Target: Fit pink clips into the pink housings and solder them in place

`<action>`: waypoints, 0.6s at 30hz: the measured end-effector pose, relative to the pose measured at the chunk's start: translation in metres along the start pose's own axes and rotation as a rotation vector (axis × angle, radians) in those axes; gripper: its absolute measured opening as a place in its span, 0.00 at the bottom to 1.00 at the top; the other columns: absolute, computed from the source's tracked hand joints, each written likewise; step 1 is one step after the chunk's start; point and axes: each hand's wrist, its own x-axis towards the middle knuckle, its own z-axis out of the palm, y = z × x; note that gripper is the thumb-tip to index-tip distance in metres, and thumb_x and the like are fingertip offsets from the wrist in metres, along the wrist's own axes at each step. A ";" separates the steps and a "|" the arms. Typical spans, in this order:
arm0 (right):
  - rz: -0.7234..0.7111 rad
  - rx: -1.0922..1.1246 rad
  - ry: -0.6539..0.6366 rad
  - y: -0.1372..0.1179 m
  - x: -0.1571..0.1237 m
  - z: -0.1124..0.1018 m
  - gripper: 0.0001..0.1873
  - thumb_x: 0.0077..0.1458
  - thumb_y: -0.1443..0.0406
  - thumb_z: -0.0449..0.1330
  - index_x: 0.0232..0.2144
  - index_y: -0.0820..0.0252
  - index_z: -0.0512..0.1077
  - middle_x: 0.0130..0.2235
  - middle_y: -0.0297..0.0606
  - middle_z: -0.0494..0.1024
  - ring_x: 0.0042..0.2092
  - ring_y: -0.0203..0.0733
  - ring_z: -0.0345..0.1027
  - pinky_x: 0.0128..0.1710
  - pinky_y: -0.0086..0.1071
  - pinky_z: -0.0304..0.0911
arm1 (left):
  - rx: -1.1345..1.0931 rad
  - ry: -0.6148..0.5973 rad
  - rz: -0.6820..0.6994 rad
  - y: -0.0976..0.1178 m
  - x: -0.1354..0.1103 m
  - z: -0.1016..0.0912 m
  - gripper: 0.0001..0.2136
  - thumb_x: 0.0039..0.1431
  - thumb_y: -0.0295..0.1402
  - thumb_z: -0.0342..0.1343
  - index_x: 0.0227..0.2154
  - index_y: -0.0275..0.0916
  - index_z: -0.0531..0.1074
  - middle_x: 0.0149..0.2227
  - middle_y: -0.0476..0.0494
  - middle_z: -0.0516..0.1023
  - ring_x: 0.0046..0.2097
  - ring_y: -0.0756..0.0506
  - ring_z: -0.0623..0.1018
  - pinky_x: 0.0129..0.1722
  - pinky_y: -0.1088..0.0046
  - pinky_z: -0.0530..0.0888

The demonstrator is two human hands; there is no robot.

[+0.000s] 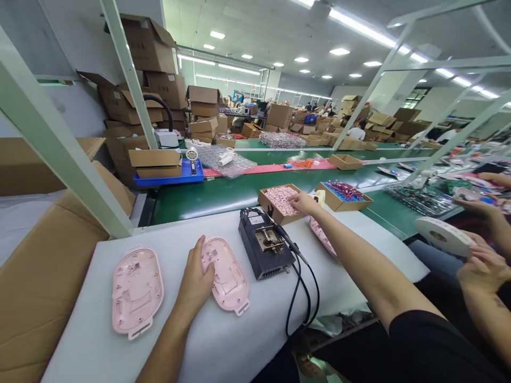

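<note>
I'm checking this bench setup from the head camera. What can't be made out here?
All from the head view:
- Small pink pieces: too small to identify individually.
- Pink plastic casing: partly hidden by the left hand.
- Second pink casing: mostly hidden by the right forearm.
- Label on the black bench unit: too small to read.
- Right hand's fingertips: too small to tell whether they hold a piece.

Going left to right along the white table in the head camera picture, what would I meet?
A pink plastic housing → a second pink plastic housing → a black corded bench unit with a metal clamp → a cardboard tray of pink pieces → a cardboard tray of coloured wires
</note>
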 end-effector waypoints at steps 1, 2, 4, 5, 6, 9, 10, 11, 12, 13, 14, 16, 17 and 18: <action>0.006 -0.003 0.018 -0.001 0.001 0.000 0.16 0.67 0.55 0.59 0.46 0.62 0.75 0.44 0.40 0.79 0.44 0.41 0.74 0.51 0.42 0.70 | -0.066 -0.016 -0.038 0.001 -0.001 0.000 0.36 0.60 0.31 0.51 0.71 0.40 0.50 0.62 0.34 0.68 0.60 0.38 0.73 0.62 0.56 0.68; 0.013 -0.007 0.043 -0.002 0.001 0.000 0.17 0.67 0.55 0.58 0.47 0.62 0.75 0.46 0.41 0.79 0.46 0.42 0.74 0.52 0.43 0.69 | -0.131 -0.044 -0.080 0.001 -0.001 0.000 0.37 0.60 0.32 0.53 0.71 0.41 0.49 0.60 0.35 0.71 0.57 0.38 0.76 0.59 0.56 0.70; 0.027 -0.016 0.093 -0.004 0.002 -0.001 0.18 0.68 0.55 0.57 0.49 0.62 0.74 0.49 0.43 0.78 0.50 0.44 0.73 0.55 0.45 0.67 | -0.234 -0.104 -0.129 0.001 -0.001 0.001 0.36 0.59 0.34 0.54 0.70 0.41 0.52 0.57 0.36 0.75 0.52 0.39 0.79 0.55 0.57 0.73; 0.031 -0.019 0.105 -0.004 0.003 -0.001 0.17 0.69 0.56 0.56 0.50 0.62 0.74 0.51 0.44 0.77 0.52 0.45 0.72 0.57 0.46 0.66 | -0.260 -0.123 -0.124 0.001 -0.001 0.002 0.34 0.58 0.34 0.54 0.68 0.40 0.57 0.56 0.37 0.76 0.52 0.39 0.79 0.56 0.58 0.73; 0.034 -0.022 0.104 -0.004 0.003 -0.002 0.17 0.68 0.56 0.57 0.50 0.62 0.74 0.51 0.44 0.77 0.53 0.46 0.71 0.57 0.46 0.65 | -0.269 -0.132 -0.106 0.000 0.000 0.002 0.32 0.57 0.34 0.54 0.66 0.40 0.61 0.56 0.38 0.77 0.53 0.39 0.78 0.57 0.59 0.72; 0.041 -0.019 0.057 -0.005 0.002 -0.001 0.14 0.65 0.58 0.61 0.45 0.62 0.76 0.48 0.43 0.79 0.51 0.45 0.73 0.56 0.45 0.66 | -0.266 -0.146 -0.046 -0.001 0.000 0.003 0.26 0.56 0.33 0.54 0.60 0.40 0.69 0.57 0.41 0.77 0.55 0.40 0.78 0.58 0.62 0.71; 0.045 -0.012 0.047 -0.005 0.002 0.000 0.13 0.64 0.58 0.62 0.44 0.62 0.77 0.47 0.43 0.79 0.50 0.45 0.73 0.56 0.45 0.66 | -0.264 -0.150 -0.037 -0.001 0.000 0.003 0.26 0.56 0.33 0.53 0.59 0.41 0.70 0.57 0.42 0.78 0.55 0.40 0.78 0.57 0.62 0.72; 0.048 0.000 0.047 -0.006 0.001 0.001 0.13 0.64 0.58 0.63 0.43 0.62 0.77 0.47 0.42 0.80 0.49 0.44 0.73 0.55 0.44 0.67 | -0.260 -0.150 -0.033 0.000 0.000 0.003 0.25 0.56 0.32 0.53 0.59 0.41 0.70 0.56 0.42 0.78 0.54 0.41 0.78 0.57 0.62 0.72; 0.051 0.016 0.056 -0.007 0.000 0.001 0.12 0.63 0.59 0.63 0.42 0.62 0.77 0.46 0.42 0.80 0.48 0.44 0.74 0.54 0.44 0.67 | -0.253 -0.149 -0.029 0.000 -0.001 0.003 0.25 0.57 0.32 0.53 0.58 0.40 0.70 0.56 0.42 0.78 0.54 0.41 0.79 0.57 0.62 0.73; 0.055 0.037 0.075 -0.008 -0.001 0.001 0.11 0.62 0.61 0.63 0.41 0.63 0.78 0.45 0.43 0.80 0.48 0.44 0.74 0.54 0.43 0.67 | -0.247 -0.149 -0.026 0.001 -0.001 0.002 0.24 0.57 0.32 0.53 0.58 0.40 0.71 0.56 0.42 0.78 0.54 0.41 0.79 0.56 0.62 0.73; 0.060 0.063 0.104 -0.010 -0.002 -0.001 0.10 0.62 0.62 0.63 0.41 0.63 0.78 0.45 0.44 0.81 0.47 0.45 0.75 0.54 0.42 0.67 | -0.244 -0.155 -0.023 0.002 -0.002 0.002 0.24 0.57 0.31 0.52 0.58 0.40 0.70 0.56 0.42 0.78 0.53 0.41 0.79 0.56 0.62 0.73; 0.073 0.129 0.189 -0.017 -0.005 -0.006 0.10 0.61 0.65 0.60 0.40 0.65 0.80 0.43 0.48 0.82 0.47 0.48 0.75 0.53 0.41 0.67 | -0.236 -0.172 -0.020 0.003 -0.003 0.001 0.23 0.58 0.30 0.51 0.58 0.41 0.70 0.56 0.42 0.78 0.53 0.42 0.79 0.55 0.62 0.73; 0.076 0.170 0.243 -0.021 -0.008 -0.010 0.12 0.61 0.66 0.58 0.41 0.66 0.80 0.43 0.50 0.82 0.47 0.50 0.75 0.53 0.41 0.66 | -0.226 -0.176 -0.022 0.003 -0.003 0.001 0.23 0.59 0.30 0.50 0.58 0.41 0.70 0.56 0.42 0.78 0.53 0.42 0.79 0.55 0.62 0.73; 0.071 0.217 0.297 -0.027 -0.013 -0.014 0.15 0.61 0.66 0.56 0.42 0.66 0.80 0.44 0.51 0.82 0.48 0.51 0.76 0.53 0.41 0.66 | -0.213 -0.177 -0.028 0.004 -0.004 0.001 0.23 0.59 0.29 0.50 0.58 0.41 0.69 0.55 0.42 0.78 0.53 0.42 0.79 0.56 0.62 0.73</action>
